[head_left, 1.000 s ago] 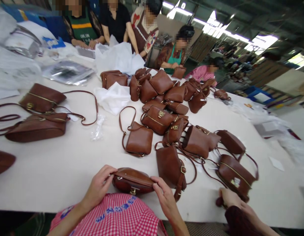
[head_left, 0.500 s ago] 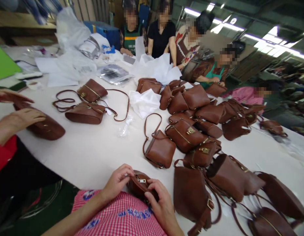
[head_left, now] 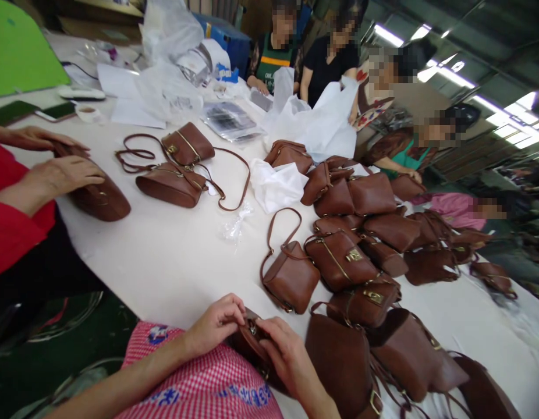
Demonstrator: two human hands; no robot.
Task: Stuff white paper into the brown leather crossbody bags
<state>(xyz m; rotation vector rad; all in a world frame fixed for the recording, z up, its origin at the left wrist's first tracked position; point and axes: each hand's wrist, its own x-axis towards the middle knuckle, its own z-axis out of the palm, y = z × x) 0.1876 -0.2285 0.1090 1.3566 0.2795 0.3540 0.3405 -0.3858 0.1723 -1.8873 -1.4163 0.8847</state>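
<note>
A brown leather handbag (head_left: 245, 344) rests against my checked apron at the table's near edge, tilted, with metal hardware showing near its top. The fingers of my left hand (head_left: 219, 323) pinch the bag's upper edge on its left side. From the right, my right hand (head_left: 284, 349) grips the same edge, fingers bent over it and thumb below. Both hands partly cover the bag. Just beyond them, a small brown bag with a looped strap (head_left: 293, 276) lies on the white table (head_left: 182, 262).
Many brown bags (head_left: 352, 256) crowd the right side. Two strapped bags (head_left: 176, 183) lie left of centre, near white tissue paper (head_left: 278, 186). At left, a person in red sleeves holds another bag (head_left: 106, 192). Several co-workers stand across the table.
The view has turned left, so the table's contents sit further right. My right hand has moved closer to my left along the bag's edge, covering more of the metal hardware.
</note>
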